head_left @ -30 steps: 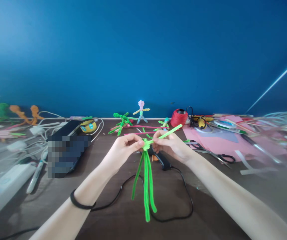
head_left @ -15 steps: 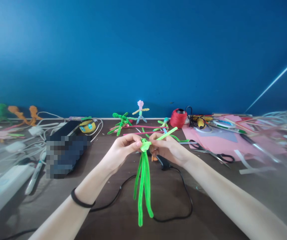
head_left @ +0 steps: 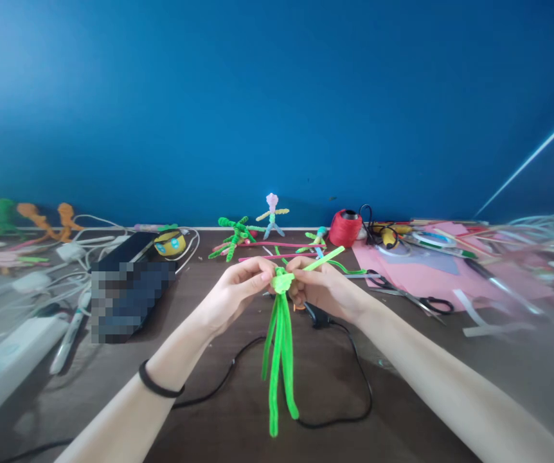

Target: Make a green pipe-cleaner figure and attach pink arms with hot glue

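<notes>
In the middle of the head view, a bundle of bright green pipe cleaners [head_left: 285,360] hangs from my fingers with its loose ends pointing down. A flatter light-green strip [head_left: 328,258] is coiled about the bundle's top, and its free end sticks out up and to the right. My left hand [head_left: 248,286] pinches the top of the bundle between thumb and fingers. On the other side my right hand [head_left: 322,288] is closed on the strip, close beside the coil. The fingertips partly hide the wound part.
Behind the hands stand a green pipe-cleaner figure [head_left: 233,238], a pastel one [head_left: 272,215] and a red thread spool [head_left: 345,228]. Scissors [head_left: 416,299] and pink paper [head_left: 378,267] lie right. A black cable [head_left: 354,357] loops below; a power strip [head_left: 17,360] sits left.
The hanging pipe cleaners have shifted slightly to the right. Both hands keep nearly the same hold, and the strip's end has barely moved.
</notes>
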Demonstrator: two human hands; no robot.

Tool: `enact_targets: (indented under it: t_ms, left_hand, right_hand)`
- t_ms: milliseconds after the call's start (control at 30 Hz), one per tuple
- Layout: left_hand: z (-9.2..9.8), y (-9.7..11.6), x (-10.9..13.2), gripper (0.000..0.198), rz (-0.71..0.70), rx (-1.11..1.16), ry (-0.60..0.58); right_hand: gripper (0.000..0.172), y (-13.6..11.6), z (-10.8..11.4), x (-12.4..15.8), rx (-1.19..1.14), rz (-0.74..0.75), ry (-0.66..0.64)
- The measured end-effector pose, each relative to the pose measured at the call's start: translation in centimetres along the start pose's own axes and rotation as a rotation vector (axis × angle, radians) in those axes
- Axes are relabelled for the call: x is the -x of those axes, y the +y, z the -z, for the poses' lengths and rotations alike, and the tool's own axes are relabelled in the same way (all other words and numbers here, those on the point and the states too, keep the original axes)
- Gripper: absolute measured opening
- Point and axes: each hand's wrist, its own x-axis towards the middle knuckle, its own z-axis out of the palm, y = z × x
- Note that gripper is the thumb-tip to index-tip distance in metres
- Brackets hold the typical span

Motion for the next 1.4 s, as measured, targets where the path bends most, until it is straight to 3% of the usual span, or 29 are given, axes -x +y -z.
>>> enact_targets:
  t_ms: [167, 700, 1400]
  left_hand:
    - [-0.19, 0.09, 0.05, 0.011, -0.01, -0.003, -0.01]
    - [-0.62, 0.48, 0.11, 0.007, -0.02, -0.008, -0.037]
    - [-0.18, 0.0, 0.1, 0.006, -0.032, -0.019, -0.08]
  right_hand:
    - [0.012, 0.05, 0.09, 0.04, 0.002, -0.049, -0.033]
    - [0.014, -0.08, -0.09, 0.14, -0.001, -0.009, -0.106]
    - [0.013, -0.05, -0.17, 0.08, -0.009, 0.011, -0.114]
